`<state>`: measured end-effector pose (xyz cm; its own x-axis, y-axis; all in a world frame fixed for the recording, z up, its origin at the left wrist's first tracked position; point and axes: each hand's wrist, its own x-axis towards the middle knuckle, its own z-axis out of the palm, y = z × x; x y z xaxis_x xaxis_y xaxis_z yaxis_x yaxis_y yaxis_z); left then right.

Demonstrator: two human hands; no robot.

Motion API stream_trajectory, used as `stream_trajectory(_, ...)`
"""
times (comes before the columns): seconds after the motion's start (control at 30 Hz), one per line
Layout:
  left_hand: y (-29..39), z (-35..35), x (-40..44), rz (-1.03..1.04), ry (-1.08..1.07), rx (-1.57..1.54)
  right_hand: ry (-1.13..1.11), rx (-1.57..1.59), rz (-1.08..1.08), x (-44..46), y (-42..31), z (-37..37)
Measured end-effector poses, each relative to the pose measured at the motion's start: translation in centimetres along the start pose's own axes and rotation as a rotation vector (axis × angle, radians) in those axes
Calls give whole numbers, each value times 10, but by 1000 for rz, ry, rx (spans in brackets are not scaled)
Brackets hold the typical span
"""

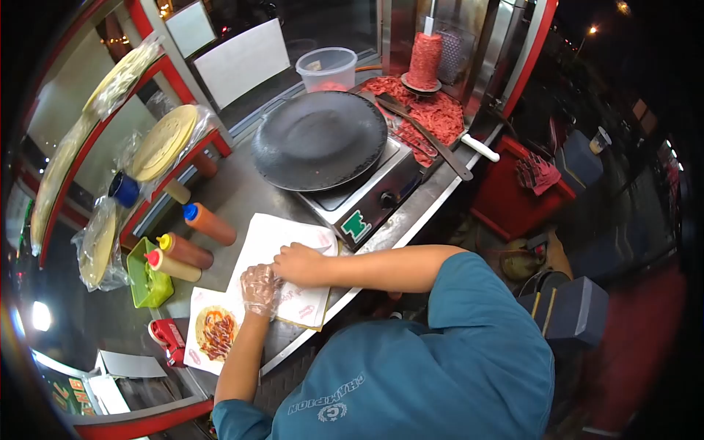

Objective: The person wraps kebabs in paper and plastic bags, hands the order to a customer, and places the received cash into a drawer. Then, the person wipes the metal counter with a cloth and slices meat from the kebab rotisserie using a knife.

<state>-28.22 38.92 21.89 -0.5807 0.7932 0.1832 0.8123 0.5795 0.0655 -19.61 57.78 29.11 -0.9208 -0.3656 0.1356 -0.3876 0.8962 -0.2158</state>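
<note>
The gray metal table (220,260) has a stack of white paper (276,229) on it, and your 2 hands meet over that stack. Your left hand (258,286) wears a clear glove (262,302). Your right hand (301,265) is bare and sits just to the right, a bit farther from your body. Its fingers curl in and touch the edge of the gloved hand. You can't tell here if they pinch the glove. The left fingers point away from you, but you can't see if they are apart or together.

The bread (214,334) with meat on top lies flat on 1 sheet (197,301). It is left of both hands and closer to your body. Its strip of meat runs mostly away from you. Your left hand is nearer to it, and neither hand touches it.
</note>
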Motion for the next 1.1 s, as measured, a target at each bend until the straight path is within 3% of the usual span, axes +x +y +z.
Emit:
stream_trajectory(0.1,11,-24,-6,28,55,50,46,-11,21,-12,-2,17)
stream_trajectory(0.23,33,-54,-42,-186,457,-172,23,32,22,1,8,43)
stream_trajectory(0.27,29,-33,-63,-605,201,-469,22,77,19,6,11,45)
stream_trajectory(0.3,-3,19,-93,-751,44,-799,8,122,6,7,16,48)
stream_trajectory(0.33,24,2,-96,-1006,63,-1262,84,137,-60,5,20,49)
stream_trajectory(0.37,46,-22,-103,-1028,161,-1529,158,154,-113,-1,20,49)
stream_trajectory(0.43,36,9,-128,-1074,398,-1960,165,230,-126,-18,4,32)
stream_trajectory(0.5,57,25,-136,-1245,761,-1698,132,223,-155,-33,-11,32)
stream_trajectory(0.53,69,12,-135,-1207,801,-1664,117,210,-167,-40,-19,32)
stream_trajectory(0.63,78,-17,-142,-462,363,-331,114,144,-152,-47,-35,26)
stream_trajectory(0.67,70,-10,-141,-346,388,-215,98,111,-136,-45,-37,23)
stream_trajectory(0.8,31,-46,-112,-129,277,-255,123,39,-192,-39,-30,22)
stream_trajectory(0.93,-10,-42,-87,28,0,-381,90,82,-117,-28,-23,10)
stream_trajectory(1.03,-24,-39,-65,-116,-190,-465,25,56,-86,-7,-20,-5)
stream_trajectory(1.07,-24,-41,-63,-136,-192,-414,-41,47,-98,0,-24,-7)
stream_trajectory(1.1,-24,-40,-60,-98,-51,-372,-106,37,-109,6,-27,-9)
